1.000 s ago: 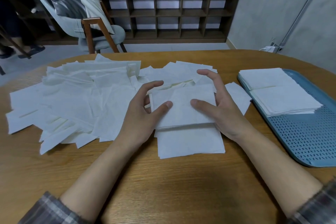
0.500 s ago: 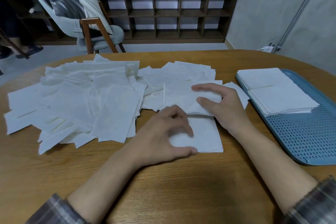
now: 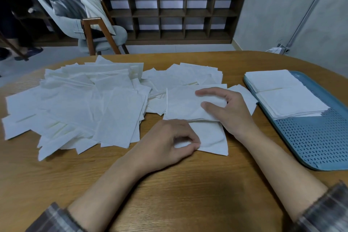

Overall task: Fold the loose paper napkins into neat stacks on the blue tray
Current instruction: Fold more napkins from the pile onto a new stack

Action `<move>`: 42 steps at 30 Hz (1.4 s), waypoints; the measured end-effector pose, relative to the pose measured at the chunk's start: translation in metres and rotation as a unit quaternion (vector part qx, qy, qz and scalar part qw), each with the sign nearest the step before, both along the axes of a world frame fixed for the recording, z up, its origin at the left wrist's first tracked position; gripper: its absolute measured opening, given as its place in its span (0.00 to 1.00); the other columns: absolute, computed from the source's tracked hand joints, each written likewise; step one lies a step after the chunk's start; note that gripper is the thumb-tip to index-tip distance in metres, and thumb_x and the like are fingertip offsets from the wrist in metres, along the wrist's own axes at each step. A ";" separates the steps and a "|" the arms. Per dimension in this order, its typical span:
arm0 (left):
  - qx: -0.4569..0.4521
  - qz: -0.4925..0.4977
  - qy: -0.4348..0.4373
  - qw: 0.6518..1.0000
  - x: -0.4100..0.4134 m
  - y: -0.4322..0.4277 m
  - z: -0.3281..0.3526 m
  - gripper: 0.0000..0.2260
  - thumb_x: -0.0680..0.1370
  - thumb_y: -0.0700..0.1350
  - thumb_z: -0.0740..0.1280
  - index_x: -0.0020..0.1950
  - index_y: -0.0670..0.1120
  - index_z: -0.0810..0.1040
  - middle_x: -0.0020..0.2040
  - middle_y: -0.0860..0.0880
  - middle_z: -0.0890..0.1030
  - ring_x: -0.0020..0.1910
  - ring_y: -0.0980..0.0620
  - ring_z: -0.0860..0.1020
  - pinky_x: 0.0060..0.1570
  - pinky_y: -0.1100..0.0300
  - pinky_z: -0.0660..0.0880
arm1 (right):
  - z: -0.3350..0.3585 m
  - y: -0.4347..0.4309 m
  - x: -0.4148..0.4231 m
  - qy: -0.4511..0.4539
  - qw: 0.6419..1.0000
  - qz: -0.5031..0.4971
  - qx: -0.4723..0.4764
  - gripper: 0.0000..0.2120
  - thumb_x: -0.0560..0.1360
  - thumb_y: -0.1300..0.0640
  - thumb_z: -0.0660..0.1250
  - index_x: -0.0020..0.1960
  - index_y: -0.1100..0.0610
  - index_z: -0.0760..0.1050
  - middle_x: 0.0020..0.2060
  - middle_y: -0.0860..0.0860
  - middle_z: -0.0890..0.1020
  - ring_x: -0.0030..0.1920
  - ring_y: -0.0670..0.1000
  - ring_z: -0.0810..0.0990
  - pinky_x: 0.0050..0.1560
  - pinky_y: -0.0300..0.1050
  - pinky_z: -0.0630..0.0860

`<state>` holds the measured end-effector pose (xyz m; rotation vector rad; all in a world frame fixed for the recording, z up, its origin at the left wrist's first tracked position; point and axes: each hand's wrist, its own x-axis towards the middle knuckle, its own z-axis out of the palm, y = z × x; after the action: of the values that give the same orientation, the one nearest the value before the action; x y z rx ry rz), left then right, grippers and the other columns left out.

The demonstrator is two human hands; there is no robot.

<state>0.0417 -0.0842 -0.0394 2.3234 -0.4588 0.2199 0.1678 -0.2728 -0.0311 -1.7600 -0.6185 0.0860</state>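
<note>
Napkins, paper, white: loose napkins (image 3: 84,103) lie in an overlapping heap across the left and middle of the wooden table (image 3: 169,194). Folded napkin (image 3: 180,103): lies at the heap's near right edge, overlapping the far edge of a flat napkin (image 3: 211,137), which lies on the bare wood nearest the person. Right hand (image 3: 231,113): holds the folded napkin at its right end, thumb laid on top and forefinger stretched along the far edge (whether the other fingers reach beneath cannot be told). Left hand (image 3: 169,143): fingers curled, thumb and fingertips pinching the near left corner of the flat napkin. Blue tray (image 3: 320,137): perforated, at the right edge of the table, close to the heap's right end. On its far half sit two stacks side by side and touching, far stack (image 3: 271,79) and near stack (image 3: 290,103), the near one with its lower edges slightly fanned. Sleeves (image 3: 323,209): plaid, at both forearms. Behind the table: grey chair (image 3: 90,30) with wooden legs, and a dark shelf unit (image 3: 169,11) with potted plants along its top.
</note>
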 end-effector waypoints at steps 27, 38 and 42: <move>-0.044 0.060 0.075 0.994 -0.004 0.009 0.010 0.07 0.78 0.41 0.75 0.50 0.53 0.89 0.48 0.61 0.87 0.52 0.59 0.84 0.55 0.63 0.79 | 0.002 -0.001 -0.001 -0.001 1.000 0.002 -0.005 0.14 0.78 0.67 0.72 0.56 0.51 0.87 0.56 0.38 0.87 0.63 0.35 0.79 0.65 0.28 0.70; -0.060 0.047 0.109 0.991 -0.006 0.009 0.017 0.10 0.81 0.41 0.73 0.55 0.55 0.89 0.52 0.63 0.86 0.56 0.59 0.83 0.58 0.65 0.76 | 0.002 -0.002 -0.001 0.000 1.000 0.005 -0.008 0.14 0.78 0.67 0.72 0.57 0.51 0.87 0.56 0.38 0.87 0.63 0.35 0.80 0.66 0.29 0.71; -0.149 0.094 0.099 0.979 -0.006 0.011 0.024 0.10 0.80 0.39 0.73 0.51 0.54 0.88 0.51 0.60 0.87 0.55 0.60 0.84 0.56 0.68 0.74 | 0.004 -0.002 -0.001 0.023 1.000 0.005 0.012 0.12 0.80 0.64 0.70 0.56 0.50 0.87 0.56 0.38 0.87 0.63 0.35 0.79 0.66 0.33 0.71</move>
<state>0.0358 -0.0734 -0.0150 2.0666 -0.0968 0.1356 0.1667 -0.2744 -0.0271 -1.7269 -0.5925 0.1241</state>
